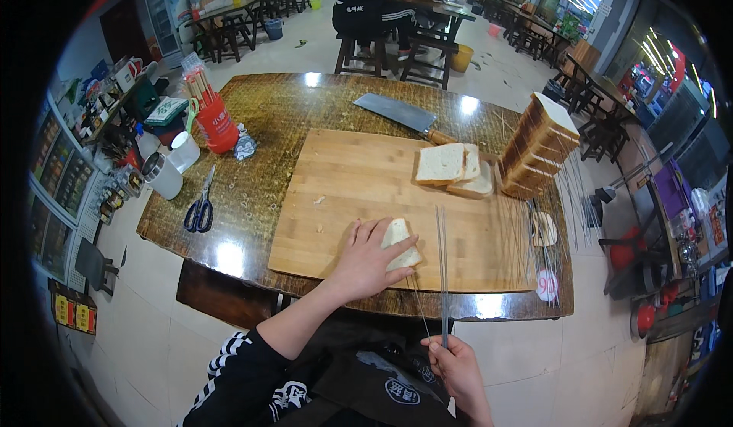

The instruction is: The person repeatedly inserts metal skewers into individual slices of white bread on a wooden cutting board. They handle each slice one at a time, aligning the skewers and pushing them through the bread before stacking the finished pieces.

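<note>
My left hand (pixel 364 262) is spread over a slice of white bread (pixel 400 245), holding it down on the wooden cutting board (pixel 343 175). The thumb lies along the slice's near right edge. Below the board's front edge, my right hand (pixel 455 364) is closed around several thin metal skewers (pixel 443 274). Most of these point up, away from me. One skewer (pixel 419 305) slants separately to the slice's near edge; whether its tip is inside the bread cannot be made out. More bread slices (pixel 440 164) lie stacked at the board's far right.
A tall stack of crusty bread (pixel 538 146) stands on the right, with loose skewers (pixel 527 236) beside it. A cleaver (pixel 397 114) lies behind the board. Scissors (pixel 200 209), a red skewer holder (pixel 214 125) and a metal cup (pixel 162 175) are on the left. Someone in black (pixel 368 3) sits beyond.
</note>
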The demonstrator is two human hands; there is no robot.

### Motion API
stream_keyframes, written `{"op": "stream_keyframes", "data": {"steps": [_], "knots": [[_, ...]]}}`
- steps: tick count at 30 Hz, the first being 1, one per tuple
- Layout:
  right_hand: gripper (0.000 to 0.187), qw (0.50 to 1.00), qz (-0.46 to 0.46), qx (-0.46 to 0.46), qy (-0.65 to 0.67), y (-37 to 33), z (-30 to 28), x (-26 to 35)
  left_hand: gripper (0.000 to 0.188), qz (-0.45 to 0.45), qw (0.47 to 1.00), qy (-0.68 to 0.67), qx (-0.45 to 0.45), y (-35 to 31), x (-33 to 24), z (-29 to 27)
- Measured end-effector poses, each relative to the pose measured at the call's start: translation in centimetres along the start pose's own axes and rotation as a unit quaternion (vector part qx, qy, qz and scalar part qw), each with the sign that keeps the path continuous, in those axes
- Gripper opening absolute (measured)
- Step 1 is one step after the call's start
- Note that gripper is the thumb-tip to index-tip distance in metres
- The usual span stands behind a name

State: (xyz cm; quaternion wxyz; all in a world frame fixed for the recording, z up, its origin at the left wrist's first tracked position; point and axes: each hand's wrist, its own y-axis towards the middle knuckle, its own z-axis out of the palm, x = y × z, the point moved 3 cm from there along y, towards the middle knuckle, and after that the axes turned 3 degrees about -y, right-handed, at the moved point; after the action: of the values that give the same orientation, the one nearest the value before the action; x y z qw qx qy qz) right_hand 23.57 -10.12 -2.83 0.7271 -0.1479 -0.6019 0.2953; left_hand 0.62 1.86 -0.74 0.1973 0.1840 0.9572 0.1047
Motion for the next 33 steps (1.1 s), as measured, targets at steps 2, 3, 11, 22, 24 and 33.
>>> {"op": "stream_keyframes", "data": {"steps": [2, 3, 11, 22, 24, 33], "knots": [[0.017, 1.000, -0.005, -0.006, -0.014, 0.5, 0.2, 0.0, 0.057, -0.003, 1.000, 0.002, 0.003, 0.0, 0.0, -0.1], [0.017, 1.000, -0.008, -0.010, -0.021, 0.8, 0.3, 0.1, 0.057, -0.004, 1.000, 0.002, 0.005, 0.0, -0.1, -0.2], [0.017, 0.999, -0.034, -0.004, -0.012, 2.9, 1.0, 0.5, 0.058, -0.008, 1.000, -0.007, 0.013, 0.1, -0.1, -0.3], [0.020, 0.985, -0.104, -0.098, -0.091, 3.0, 0.4, 0.1, 0.051, -0.037, 0.989, -0.110, -0.087, 0.0, -0.4, -1.5], [0.021, 0.965, -0.156, -0.126, -0.167, 2.3, -0.5, 0.0, 0.043, -0.053, 0.969, -0.176, -0.163, -0.2, -0.3, -1.8], [0.023, 0.986, -0.083, -0.059, -0.131, -1.8, -1.4, 0.3, 0.019, -0.218, 0.702, -0.678, 0.020, 1.4, -2.1, -0.9]]}}
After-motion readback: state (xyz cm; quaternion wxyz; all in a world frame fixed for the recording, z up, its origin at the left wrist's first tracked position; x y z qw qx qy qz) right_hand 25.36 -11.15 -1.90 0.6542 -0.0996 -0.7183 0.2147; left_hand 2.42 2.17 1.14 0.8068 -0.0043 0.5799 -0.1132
